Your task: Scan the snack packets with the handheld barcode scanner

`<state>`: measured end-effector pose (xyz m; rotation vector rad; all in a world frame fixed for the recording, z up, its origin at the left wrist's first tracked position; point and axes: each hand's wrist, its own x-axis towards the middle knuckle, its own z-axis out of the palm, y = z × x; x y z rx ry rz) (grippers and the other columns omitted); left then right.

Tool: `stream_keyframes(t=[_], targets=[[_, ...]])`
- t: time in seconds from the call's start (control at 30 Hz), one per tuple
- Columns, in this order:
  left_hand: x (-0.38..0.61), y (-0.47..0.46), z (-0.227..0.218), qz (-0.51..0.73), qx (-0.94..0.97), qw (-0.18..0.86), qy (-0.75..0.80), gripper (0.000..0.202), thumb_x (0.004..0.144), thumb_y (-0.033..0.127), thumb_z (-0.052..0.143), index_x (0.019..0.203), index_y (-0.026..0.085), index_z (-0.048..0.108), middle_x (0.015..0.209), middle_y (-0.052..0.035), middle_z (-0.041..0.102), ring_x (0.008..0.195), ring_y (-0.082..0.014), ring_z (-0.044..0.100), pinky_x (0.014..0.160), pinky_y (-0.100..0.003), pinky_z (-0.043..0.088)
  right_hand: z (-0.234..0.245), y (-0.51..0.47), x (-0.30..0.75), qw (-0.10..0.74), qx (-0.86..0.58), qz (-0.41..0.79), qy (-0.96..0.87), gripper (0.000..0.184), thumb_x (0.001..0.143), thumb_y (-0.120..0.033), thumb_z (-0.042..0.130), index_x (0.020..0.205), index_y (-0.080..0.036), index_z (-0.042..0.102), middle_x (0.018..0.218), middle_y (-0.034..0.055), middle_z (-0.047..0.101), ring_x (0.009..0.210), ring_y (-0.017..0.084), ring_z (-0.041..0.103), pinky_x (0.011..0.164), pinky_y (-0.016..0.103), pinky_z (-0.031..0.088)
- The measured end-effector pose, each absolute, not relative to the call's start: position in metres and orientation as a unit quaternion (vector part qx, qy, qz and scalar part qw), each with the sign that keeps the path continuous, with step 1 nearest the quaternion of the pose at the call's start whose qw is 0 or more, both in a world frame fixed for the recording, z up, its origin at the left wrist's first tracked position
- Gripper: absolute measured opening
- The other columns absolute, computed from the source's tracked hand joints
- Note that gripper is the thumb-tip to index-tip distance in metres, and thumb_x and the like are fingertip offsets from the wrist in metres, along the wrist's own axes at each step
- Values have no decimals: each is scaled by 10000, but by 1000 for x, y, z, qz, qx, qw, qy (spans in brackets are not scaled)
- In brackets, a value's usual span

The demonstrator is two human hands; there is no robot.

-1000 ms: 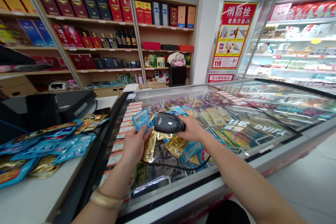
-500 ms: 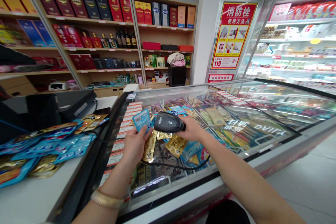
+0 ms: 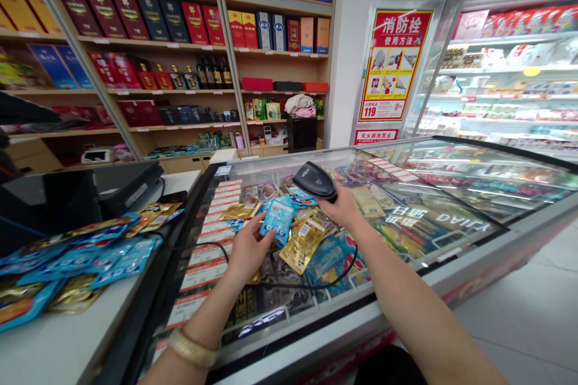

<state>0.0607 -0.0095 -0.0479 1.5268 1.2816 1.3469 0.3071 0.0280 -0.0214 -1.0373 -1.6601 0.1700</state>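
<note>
At left, seeing a heap of blue and gold packets (image 3: 85,258) on the white counter (image 3: 54,352). Toward the middle, pinching a blue packet (image 3: 279,216) by its near-left edge with the left hand (image 3: 250,246), over the chest freezer (image 3: 325,337). On the near right of it, seeing a gold packet (image 3: 300,248). Farther right, grasping a black barcode scanner (image 3: 313,179) in the right hand (image 3: 342,207).
</note>
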Motion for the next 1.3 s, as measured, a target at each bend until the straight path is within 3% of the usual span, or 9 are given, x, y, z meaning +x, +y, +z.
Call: stream_keyframes(t=[0.13,0.33,0.53,0.7,0.77,0.87,0.97,1.1,1.3], targets=[[69,-10,-56,462,666,281,513,503,720,329,642,1197,175,609,983,-86,707,678,-176,658,661,-345,562,-23,29,306,541,-453,62,-706,254,708,-339,659,886,-160,686,830,78,729,760,231,667,712,328,515],[61,-19,-47,459,747,78,476,417,787,302,592,1191,200,619,1224,-113,604,1165,-238,565,1022,-422,453,-26,28,303,511,-445,59,-733,256,709,-307,634,914,-165,693,814,69,726,719,218,657,673,300,495],[-14,-27,-16,405,759,-72,505,415,836,345,513,1211,186,593,1237,-117,590,1144,-240,567,1017,-414,454,-29,28,302,489,-458,58,-740,257,716,-317,622,919,-172,682,782,59,718,699,212,644,654,290,484],[-120,-19,22,318,669,-171,649,456,804,366,468,1166,123,603,1216,-159,600,1141,-289,561,1013,-448,432,-29,27,301,476,-458,61,-749,283,700,-294,619,950,-173,677,838,71,729,766,234,663,700,308,498],[-156,-14,35,255,627,-183,713,486,798,355,452,1175,79,583,1258,-185,577,1161,-310,547,1016,-458,415,-29,26,300,473,-459,58,-750,260,694,-280,615,924,-176,676,852,75,731,798,245,669,722,319,502],[-190,-6,47,160,602,-155,767,429,780,290,464,1151,102,566,1223,-120,612,1168,-281,545,1005,-421,410,-29,26,299,470,-457,53,-754,229,696,-270,603,894,-180,673,853,77,732,802,251,672,724,328,502],[-204,2,50,84,583,-105,802,332,720,215,532,1041,155,585,923,-31,687,1051,-241,601,968,-406,424,-29,25,299,467,-457,48,-755,234,694,-259,603,904,-185,673,846,70,731,776,245,672,704,322,498],[-212,7,47,52,560,-75,824,246,684,156,534,918,180,604,612,21,610,780,-214,626,884,-425,455,-30,25,299,467,-462,45,-753,243,690,-253,610,914,-185,675,819,57,728,750,236,668,680,306,490],[-223,-11,52,51,589,-91,802,352,778,163,369,993,208,644,718,16,649,759,-184,617,850,-392,463,-31,25,299,461,-455,51,-760,214,698,-268,609,886,-183,668,803,55,719,724,223,654,664,294,468]])
